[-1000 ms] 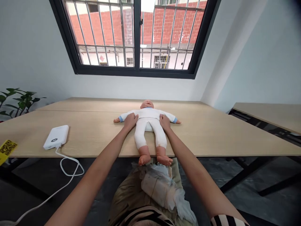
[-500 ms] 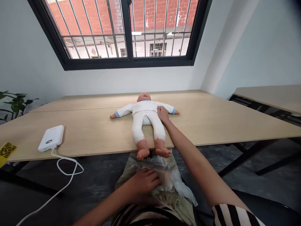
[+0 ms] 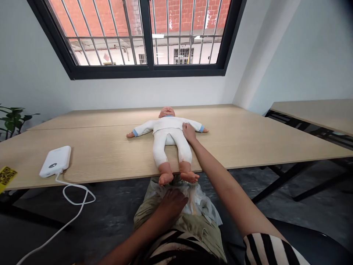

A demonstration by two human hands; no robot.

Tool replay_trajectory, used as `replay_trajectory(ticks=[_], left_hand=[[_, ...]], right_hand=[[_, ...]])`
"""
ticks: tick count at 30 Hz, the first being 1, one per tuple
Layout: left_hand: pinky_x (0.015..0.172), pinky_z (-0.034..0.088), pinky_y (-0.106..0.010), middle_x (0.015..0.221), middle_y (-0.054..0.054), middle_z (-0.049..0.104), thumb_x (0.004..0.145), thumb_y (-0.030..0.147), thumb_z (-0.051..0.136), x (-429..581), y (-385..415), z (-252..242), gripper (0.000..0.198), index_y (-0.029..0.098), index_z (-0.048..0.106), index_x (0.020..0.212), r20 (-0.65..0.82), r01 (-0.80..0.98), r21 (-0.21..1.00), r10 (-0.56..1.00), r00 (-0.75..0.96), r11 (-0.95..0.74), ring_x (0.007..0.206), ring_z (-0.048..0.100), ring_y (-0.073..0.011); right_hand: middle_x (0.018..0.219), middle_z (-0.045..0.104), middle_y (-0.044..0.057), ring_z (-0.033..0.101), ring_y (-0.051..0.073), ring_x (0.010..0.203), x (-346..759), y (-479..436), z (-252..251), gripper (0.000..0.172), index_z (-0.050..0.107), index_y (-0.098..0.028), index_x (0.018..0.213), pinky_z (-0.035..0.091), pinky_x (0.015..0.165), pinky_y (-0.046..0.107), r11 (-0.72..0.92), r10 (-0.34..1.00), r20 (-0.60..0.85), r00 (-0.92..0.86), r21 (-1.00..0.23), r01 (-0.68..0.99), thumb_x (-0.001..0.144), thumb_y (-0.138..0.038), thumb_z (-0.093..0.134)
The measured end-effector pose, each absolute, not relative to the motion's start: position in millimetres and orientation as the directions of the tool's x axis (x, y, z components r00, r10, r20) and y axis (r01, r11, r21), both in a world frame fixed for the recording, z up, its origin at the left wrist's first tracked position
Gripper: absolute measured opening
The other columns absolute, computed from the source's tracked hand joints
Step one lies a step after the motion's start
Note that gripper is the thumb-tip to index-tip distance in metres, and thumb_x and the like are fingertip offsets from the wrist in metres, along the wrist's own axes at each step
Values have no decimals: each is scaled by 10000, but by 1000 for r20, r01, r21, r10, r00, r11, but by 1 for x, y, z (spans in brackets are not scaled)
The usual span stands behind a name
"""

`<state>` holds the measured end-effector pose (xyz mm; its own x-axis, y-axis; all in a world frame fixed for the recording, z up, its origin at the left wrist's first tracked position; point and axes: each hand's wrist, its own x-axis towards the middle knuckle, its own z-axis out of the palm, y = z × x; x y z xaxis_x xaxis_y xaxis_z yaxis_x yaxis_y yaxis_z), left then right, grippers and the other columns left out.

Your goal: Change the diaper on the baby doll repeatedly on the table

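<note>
Since a second ago the left hand (image 3: pixel 172 204) has come off the doll and is now resting down on the lap, on a crinkly clear plastic packet with a white padded fold inside (image 3: pixel 202 204). Its fingers are lying over the packet's near end, and whether they are pinching it I cannot tell. The right hand (image 3: pixel 189 131) is staying on the soft baby doll in a white suit with blue cuffs (image 3: pixel 168 137), fingers laid loosely flat against its hip. The doll is lying face up on the pale wooden tabletop (image 3: pixel 110 154), feet hanging over the near edge.

The packet is looking light, limp and slippery, so it is probably best pinched at an edge. The doll is likely light, with floppy limbs, and steadier held at the trunk.

The far side of the packet is being hidden by the left hand and the doll's feet, and the doll's back is out of sight.
</note>
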<state>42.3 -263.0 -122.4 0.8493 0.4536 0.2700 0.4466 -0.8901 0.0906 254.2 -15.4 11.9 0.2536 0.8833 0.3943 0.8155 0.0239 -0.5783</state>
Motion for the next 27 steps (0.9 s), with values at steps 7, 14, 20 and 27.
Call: replay_trajectory(ticks=[7,14,20,27], left_hand=[[820,381,-363,884,-18,585,855,169,610,45,-266,-127,53,154,582,897,311,433,-80,390,866,-898,883,481,-202],[810,391,-341,853,-26,608,912,176,529,49,-266,-118,67,147,571,868,296,373,-84,334,895,-924,850,531,-193],[783,388,-332,864,-32,600,917,183,514,52,-270,-113,72,143,556,875,254,298,-72,272,928,-952,857,535,-197],[736,374,-308,879,-22,593,911,221,553,54,-270,-115,69,156,538,895,215,268,-96,243,946,-959,855,523,-188]], right_hand=[[1092,693,166,625,261,1010,254,-18,14,502,655,-134,1010,415,896,315,14,883,394,254,-565,825,1033,-388,222],[1106,690,178,619,260,1016,254,-19,15,511,658,-109,1031,411,908,318,13,888,386,250,-564,826,1036,-380,224],[1122,690,165,626,262,1036,254,-19,14,497,659,-135,1045,419,919,319,-2,885,383,264,-564,826,1034,-383,228],[1137,683,165,627,255,1058,254,-19,16,492,655,-128,1045,415,943,317,4,889,387,247,-544,839,1038,-364,223]])
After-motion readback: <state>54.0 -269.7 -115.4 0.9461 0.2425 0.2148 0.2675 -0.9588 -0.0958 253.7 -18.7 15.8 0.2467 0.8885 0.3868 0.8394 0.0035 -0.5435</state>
